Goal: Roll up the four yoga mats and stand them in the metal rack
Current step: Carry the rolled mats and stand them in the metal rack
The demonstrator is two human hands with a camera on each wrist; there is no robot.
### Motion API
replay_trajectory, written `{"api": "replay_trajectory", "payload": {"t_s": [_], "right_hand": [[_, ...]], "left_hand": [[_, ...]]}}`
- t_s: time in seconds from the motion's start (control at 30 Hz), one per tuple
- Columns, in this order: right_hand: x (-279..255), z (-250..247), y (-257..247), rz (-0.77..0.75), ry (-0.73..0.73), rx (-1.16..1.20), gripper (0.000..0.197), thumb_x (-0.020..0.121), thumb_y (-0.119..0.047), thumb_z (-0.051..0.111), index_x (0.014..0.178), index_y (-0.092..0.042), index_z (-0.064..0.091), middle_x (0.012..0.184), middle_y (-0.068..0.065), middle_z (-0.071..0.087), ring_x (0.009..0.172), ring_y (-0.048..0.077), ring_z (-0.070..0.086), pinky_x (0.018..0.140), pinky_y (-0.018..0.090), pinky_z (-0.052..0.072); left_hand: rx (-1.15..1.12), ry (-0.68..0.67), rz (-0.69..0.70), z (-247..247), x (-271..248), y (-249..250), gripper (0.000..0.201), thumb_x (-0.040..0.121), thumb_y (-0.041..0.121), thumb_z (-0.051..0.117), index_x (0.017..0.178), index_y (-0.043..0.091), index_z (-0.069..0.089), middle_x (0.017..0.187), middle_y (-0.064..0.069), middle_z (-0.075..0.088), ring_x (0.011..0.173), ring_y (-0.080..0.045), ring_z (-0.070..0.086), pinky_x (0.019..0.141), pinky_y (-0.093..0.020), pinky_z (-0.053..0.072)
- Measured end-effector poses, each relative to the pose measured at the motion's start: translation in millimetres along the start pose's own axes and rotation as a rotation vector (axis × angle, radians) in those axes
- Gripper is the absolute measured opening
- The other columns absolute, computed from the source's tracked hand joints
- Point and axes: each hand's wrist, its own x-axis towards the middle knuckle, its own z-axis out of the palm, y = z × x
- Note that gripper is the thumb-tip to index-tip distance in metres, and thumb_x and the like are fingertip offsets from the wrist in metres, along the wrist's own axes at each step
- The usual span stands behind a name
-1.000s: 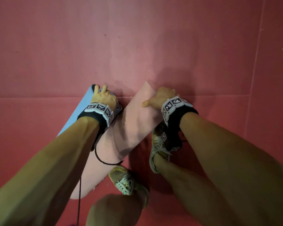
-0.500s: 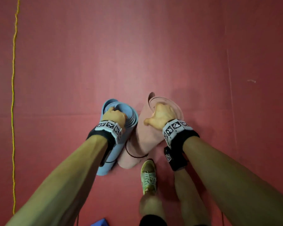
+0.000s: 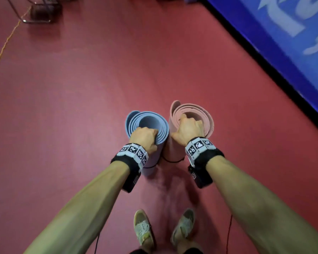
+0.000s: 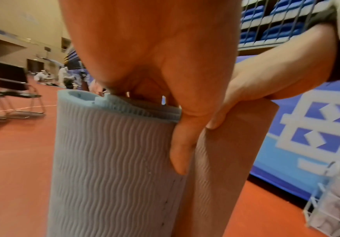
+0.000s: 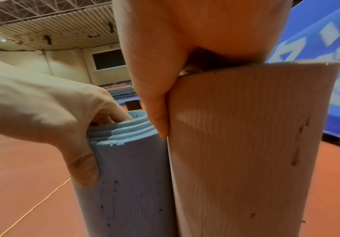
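Two rolled mats stand upright side by side, touching. My left hand [image 3: 145,135] grips the top rim of the blue mat [image 3: 147,121], fingers hooked inside the roll and thumb down its outer wall [image 4: 182,149]. My right hand [image 3: 188,129] grips the top rim of the pink mat [image 3: 202,116] the same way, its thumb [image 5: 159,115] pressed on the outside. The blue mat [image 5: 132,184] and pink mat [image 5: 242,144] fill the right wrist view. A white wire rack [image 4: 335,200] shows at the lower right of the left wrist view, with rolled mats in it.
Red sports floor [image 3: 81,98] all round. A blue padded barrier [image 3: 283,43] runs along the right. Metal chair legs [image 3: 35,13] stand at the far left, and a yellow cord [image 3: 2,50] lies on the floor. My shoes [image 3: 143,230] are below the mats.
Both mats have gone from lying tilted on the floor to standing upright in my hands. The view has swung, bringing the blue barrier and chair legs into sight.
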Motion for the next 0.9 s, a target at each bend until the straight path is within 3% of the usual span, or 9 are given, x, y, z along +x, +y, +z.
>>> {"api": "replay_trajectory", "payload": {"t_s": [0.33,0.43,0.53,0.63,0.77,0.9], "right_hand": [[-56.1,-175.4,226.1,0.31,0.178,-0.006,0.04,0.081,-0.035,0.065,0.112,-0.01,0.058,0.11,0.013,0.068,0.106,0.034,0.063,0.096,0.04,0.042],[-75.8,-211.0,295.9,0.411,0.195,-0.015,0.034,0.078,-0.027,0.066,0.107,-0.01,0.061,0.108,0.012,0.069,0.103,0.033,0.065,0.088,0.036,0.048],[-96.0,-243.5,362.1,0.518,0.204,-0.009,0.035,0.075,-0.024,0.069,0.107,-0.011,0.063,0.105,0.01,0.07,0.1,0.031,0.067,0.079,0.032,0.052],[-113.8,-271.2,422.6,0.601,0.239,-0.02,0.035,0.075,-0.024,0.069,0.107,-0.012,0.065,0.106,0.01,0.069,0.101,0.031,0.066,0.079,0.031,0.051],[-133.3,-312.1,505.0,0.739,0.291,-0.018,0.036,0.075,-0.024,0.069,0.108,-0.011,0.065,0.109,0.011,0.068,0.105,0.033,0.064,0.084,0.033,0.05],[-150.4,-355.9,584.4,0.9,0.356,-0.004,0.033,0.073,-0.024,0.07,0.102,-0.011,0.066,0.102,0.009,0.068,0.1,0.031,0.065,0.082,0.032,0.051]], "left_hand": [[0.056,0.136,0.338,-116.9,57.3,259.1,0.024,0.068,0.012,0.058,0.092,0.016,0.06,0.093,-0.013,0.068,0.092,-0.037,0.063,0.073,-0.038,0.049],[0.058,0.155,0.44,-130.4,78.1,333.6,0.028,0.07,0.013,0.059,0.097,0.015,0.062,0.094,-0.011,0.068,0.093,-0.036,0.063,0.071,-0.037,0.05],[0.056,0.186,0.543,-141.2,98.0,407.8,0.019,0.069,0.017,0.065,0.086,0.017,0.057,0.088,-0.009,0.067,0.088,-0.036,0.063,0.063,-0.033,0.043],[0.049,0.204,0.643,-153.1,116.7,478.6,0.021,0.065,0.022,0.07,0.077,0.016,0.054,0.08,-0.008,0.064,0.082,-0.035,0.062,0.06,-0.03,0.038],[0.004,0.211,0.797,-175.7,156.0,583.6,0.026,0.059,0.029,0.073,0.075,0.018,0.056,0.078,-0.004,0.066,0.08,-0.031,0.063,0.063,-0.03,0.046],[-0.046,0.18,0.984,-204.7,184.2,695.9,0.032,0.055,0.031,0.077,0.067,0.02,0.049,0.068,0.003,0.058,0.074,-0.027,0.06,0.06,-0.026,0.039]]}}
